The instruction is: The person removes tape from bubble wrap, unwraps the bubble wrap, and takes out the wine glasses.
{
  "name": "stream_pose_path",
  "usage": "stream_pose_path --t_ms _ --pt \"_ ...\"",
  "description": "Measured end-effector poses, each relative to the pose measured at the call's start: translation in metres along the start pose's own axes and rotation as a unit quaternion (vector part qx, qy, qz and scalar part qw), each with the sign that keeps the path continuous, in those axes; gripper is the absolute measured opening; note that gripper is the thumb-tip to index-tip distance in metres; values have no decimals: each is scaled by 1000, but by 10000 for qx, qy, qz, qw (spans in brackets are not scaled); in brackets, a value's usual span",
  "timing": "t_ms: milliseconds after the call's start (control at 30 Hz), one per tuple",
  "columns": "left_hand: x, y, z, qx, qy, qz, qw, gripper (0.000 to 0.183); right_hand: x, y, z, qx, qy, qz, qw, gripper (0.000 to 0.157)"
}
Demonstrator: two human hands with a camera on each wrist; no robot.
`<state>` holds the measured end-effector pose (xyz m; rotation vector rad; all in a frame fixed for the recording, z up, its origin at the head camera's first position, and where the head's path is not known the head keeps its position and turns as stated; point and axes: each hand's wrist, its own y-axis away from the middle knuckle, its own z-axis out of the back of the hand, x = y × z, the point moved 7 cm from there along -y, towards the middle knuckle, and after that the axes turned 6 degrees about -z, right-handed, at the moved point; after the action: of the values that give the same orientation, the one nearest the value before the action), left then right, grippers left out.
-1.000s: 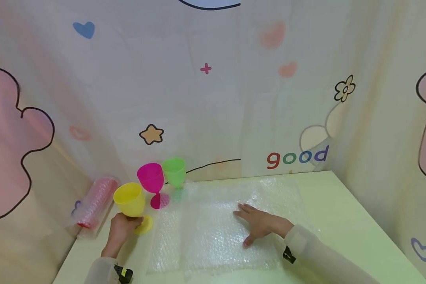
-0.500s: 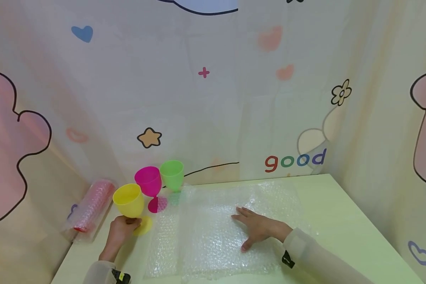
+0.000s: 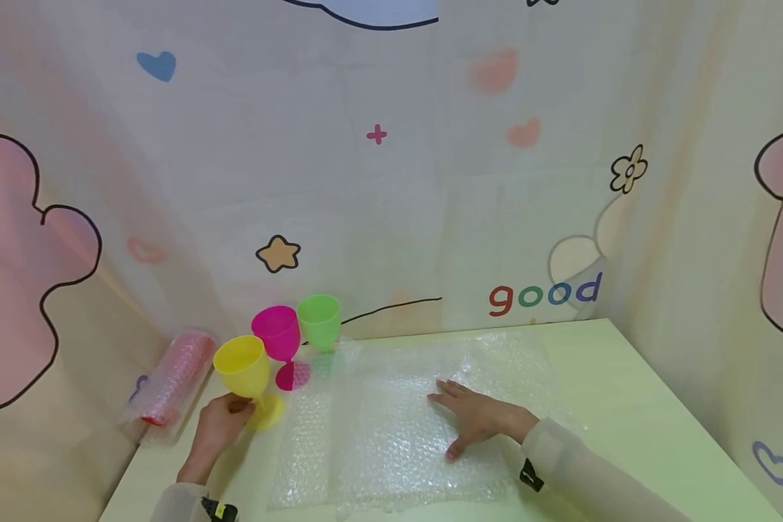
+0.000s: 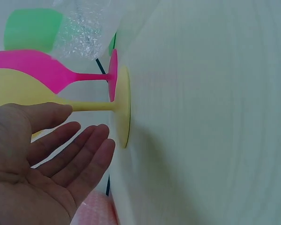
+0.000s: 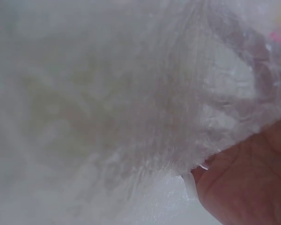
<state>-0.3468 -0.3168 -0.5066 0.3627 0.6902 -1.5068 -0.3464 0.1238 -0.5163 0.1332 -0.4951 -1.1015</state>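
Observation:
A yellow plastic goblet [image 3: 243, 367] stands upright on the table at the left. My left hand [image 3: 218, 426] is beside its stem; in the left wrist view the thumb [image 4: 51, 115] lies close to the stem and the other fingers are loosely spread, apart from it. Behind stand a magenta goblet [image 3: 276, 330] and a green goblet [image 3: 320, 319]. A clear bubble wrap sheet [image 3: 385, 435] lies flat mid-table, overlapping the magenta foot. Spread out on the sheet is my right hand [image 3: 479, 417]. Blurry wrap fills much of the right wrist view, partly covering the hand [image 5: 253, 183].
A bubble-wrapped pink-red roll-shaped bundle [image 3: 179, 380] lies at the table's left edge. Printed curtains [image 3: 391, 217] close off the back and both sides. The pale table [image 3: 639, 420] extends to the right of the sheet.
The left hand's fingers have loosened from the yellow goblet's stem and drawn slightly left. The goblet's whole foot and stem now show more. My right hand stays on the sheet.

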Motion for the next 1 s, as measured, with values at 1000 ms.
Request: stream_pose_path --t_ms 1000 --pt "-34 14 85 -1444 -1525 -1131 9711 55 -3 0 -1 -1 -71 -2 10000 104"
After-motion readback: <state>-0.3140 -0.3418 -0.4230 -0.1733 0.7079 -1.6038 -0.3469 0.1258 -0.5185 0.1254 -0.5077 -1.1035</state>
